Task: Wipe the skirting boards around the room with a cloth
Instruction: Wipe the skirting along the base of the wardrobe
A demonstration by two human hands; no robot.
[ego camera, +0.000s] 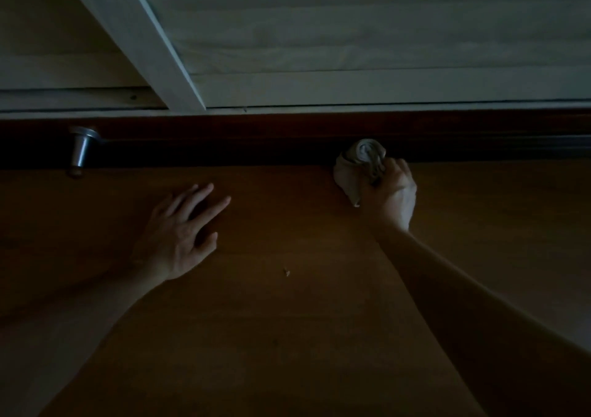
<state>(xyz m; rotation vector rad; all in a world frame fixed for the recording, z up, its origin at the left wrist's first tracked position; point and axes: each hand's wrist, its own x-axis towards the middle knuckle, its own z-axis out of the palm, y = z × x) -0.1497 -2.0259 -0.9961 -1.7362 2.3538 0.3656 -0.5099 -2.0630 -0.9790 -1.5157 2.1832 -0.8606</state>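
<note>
Pale, bunched cloth [358, 168] was pressed against the dark wooden skirting board [287, 141], gripped in the curled fingers of the right hand [388, 189], arm extended. Left hand [182, 234] lay flat on the wooden floor [287, 320], fingers spread. Metal door stop [80, 151] stood at left.
</note>
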